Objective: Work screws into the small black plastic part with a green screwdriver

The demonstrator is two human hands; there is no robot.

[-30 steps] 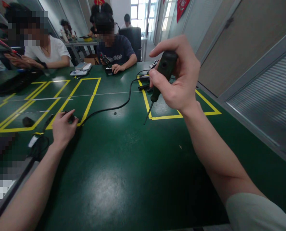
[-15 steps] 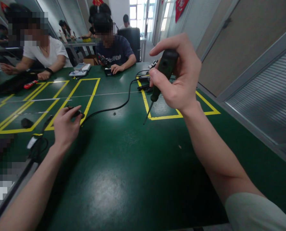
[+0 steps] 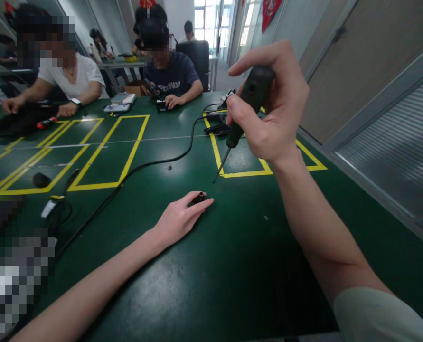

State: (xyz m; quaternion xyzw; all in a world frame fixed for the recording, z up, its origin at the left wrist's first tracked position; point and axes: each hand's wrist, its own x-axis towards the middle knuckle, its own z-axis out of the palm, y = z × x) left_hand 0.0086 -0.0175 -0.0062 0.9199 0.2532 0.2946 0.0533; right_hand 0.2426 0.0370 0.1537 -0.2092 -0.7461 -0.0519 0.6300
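A screwdriver with a dark green handle is held in my right hand, its thin shaft slanting down to the left above the green table. Below and left of its tip, my left hand rests low over the table, fingers closed around a small black part with a short round top. The fingers partly hide that part, so its full shape cannot be seen.
A black cable curves across the table to dark tools at the back. Yellow tape marks rectangles. A black lump lies left. Across the table sit two people, one handling a black device.
My left hand has moved right from the taped area on the left to below the screwdriver tip, carrying the small black part. My right hand and the screwdriver handle have shifted slightly right.
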